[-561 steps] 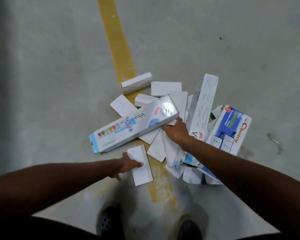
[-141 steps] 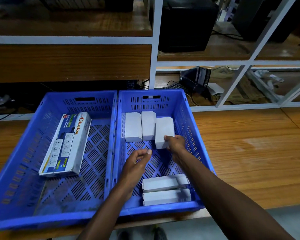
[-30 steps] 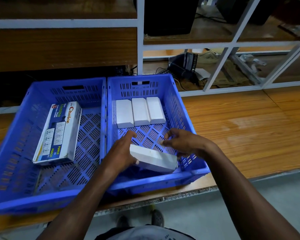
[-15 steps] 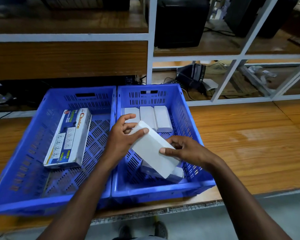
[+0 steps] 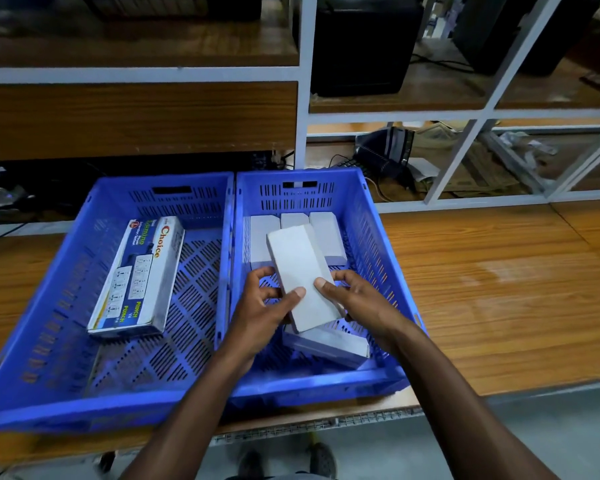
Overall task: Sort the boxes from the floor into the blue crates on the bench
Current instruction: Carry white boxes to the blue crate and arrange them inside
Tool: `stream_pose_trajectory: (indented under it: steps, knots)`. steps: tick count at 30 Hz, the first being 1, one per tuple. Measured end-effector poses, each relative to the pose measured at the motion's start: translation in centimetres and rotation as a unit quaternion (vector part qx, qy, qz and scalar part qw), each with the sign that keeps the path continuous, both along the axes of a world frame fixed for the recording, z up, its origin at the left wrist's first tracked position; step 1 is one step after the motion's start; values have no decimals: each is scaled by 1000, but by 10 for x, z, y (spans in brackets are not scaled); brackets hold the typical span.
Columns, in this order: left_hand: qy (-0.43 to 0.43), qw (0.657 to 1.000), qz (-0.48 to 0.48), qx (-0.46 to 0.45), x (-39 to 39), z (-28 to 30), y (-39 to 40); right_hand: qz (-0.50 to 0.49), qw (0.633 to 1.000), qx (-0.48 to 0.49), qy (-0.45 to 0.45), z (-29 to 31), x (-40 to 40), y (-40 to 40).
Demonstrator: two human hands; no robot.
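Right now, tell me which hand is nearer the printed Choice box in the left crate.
Left. The left hand grips the white box over the right crate, just past the shared wall from the Choice box; the right hand holds its far side.

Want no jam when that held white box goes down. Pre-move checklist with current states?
1. Grip: left hand and right hand both on the plain white box: ok.
2. Correct crate: box is over the right crate, which holds the other plain white boxes: ok.
3. Back row: three white boxes side by side at the far wall: ok.
4. Free floor between that row and the white box at the near end: cannot tell, hands cover it.
5. Left crate holds only the printed Choice box: ok.
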State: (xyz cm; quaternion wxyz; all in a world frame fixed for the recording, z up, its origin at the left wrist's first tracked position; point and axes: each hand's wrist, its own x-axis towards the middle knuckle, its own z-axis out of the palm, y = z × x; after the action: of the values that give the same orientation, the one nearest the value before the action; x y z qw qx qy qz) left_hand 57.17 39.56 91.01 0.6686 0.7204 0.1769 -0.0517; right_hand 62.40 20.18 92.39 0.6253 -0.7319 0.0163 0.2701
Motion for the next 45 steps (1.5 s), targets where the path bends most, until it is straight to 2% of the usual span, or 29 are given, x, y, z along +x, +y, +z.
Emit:
stream_pose_trajectory:
  steps: [8, 19, 24, 30, 37, 40, 45]
  knots:
    - [8, 1000, 5, 15, 2, -1, 16, 16, 999, -37, 1, -9, 15, 16]
    - [29, 999, 18, -8, -21, 7, 9, -50, 993, -90, 53, -56, 69, 63]
    - [81, 996, -16, -19, -26, 3, 6, -17, 987, -158, 33, -81, 76, 87]
    - [103, 994, -18, -11, -28, -1, 6, 31, 971, -235, 30, -108, 75, 101]
    - [130, 991, -19, 7, -35, -6, 3, 68, 960, -267, 58, -125, 73, 102]
    - [149, 989, -20, -2, -36, -10, 1, 71, 953, -293, 40, -124, 71, 103]
    - [172, 985, -21, 1, -33, -6, 0, 37, 956, -289, 22, -131, 74, 107]
